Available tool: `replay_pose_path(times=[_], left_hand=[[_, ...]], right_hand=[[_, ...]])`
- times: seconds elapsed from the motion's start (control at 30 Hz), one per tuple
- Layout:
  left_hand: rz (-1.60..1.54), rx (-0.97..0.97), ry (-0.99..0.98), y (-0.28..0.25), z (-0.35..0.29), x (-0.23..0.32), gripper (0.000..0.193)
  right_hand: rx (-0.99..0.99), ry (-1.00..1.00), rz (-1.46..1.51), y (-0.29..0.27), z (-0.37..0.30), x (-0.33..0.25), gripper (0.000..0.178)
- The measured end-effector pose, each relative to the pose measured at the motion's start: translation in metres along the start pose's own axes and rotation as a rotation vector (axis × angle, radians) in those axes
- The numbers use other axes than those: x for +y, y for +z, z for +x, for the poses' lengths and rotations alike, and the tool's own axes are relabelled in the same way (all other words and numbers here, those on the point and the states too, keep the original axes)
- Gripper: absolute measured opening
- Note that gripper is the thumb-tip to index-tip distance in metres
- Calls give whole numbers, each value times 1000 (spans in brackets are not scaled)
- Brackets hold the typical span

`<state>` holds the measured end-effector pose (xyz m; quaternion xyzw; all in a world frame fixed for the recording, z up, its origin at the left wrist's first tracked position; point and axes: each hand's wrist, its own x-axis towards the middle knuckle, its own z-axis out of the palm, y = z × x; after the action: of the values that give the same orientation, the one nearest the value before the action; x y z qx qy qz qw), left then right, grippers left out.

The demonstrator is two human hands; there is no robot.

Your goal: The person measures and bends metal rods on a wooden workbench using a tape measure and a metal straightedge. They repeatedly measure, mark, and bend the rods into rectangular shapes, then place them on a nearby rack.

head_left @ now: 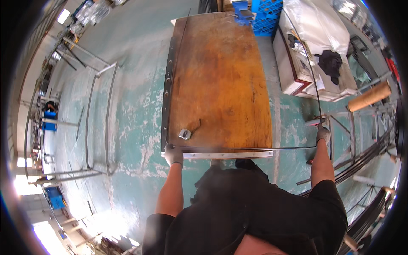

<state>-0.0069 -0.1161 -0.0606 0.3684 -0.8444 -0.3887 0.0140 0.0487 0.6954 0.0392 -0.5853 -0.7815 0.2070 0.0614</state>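
My gloved left hand is closed on a thin dark metal rod frame at the table's near left corner. My gloved right hand grips the same frame beyond the table's right edge. One rod runs between my hands along the near edge; another slants away from my right hand toward the far right. A further thin rod lies along the table's left side; whether it joins the frame is unclear. The wooden worktable bears a silver tape measure near my left hand, with a short dark strip beside it.
A dark perforated metal bar edges the table's left, a pale strip its near side. A blue vise and blue crates stand beyond. At right are a white-covered bench, a brown roll and metal bars; at left, metal frames.
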Motion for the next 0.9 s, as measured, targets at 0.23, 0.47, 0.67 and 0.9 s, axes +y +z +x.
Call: replay_pose_path(times=[0.23,0.47,0.67,0.9], left_hand=[[469,-213,627,13,-110,114,29],[736,-359,756,21,-135,131,23],[731,-422,773,19,-140,128,17],[731,-397,762,18,-132,110,12]], right_hand=[[111,-220,42,49,75,29,59],[-15,-233,118,80,112,33,63],[24,-124,-51,55,70,31,57],[-36,-156,98,74,66,54,59]])
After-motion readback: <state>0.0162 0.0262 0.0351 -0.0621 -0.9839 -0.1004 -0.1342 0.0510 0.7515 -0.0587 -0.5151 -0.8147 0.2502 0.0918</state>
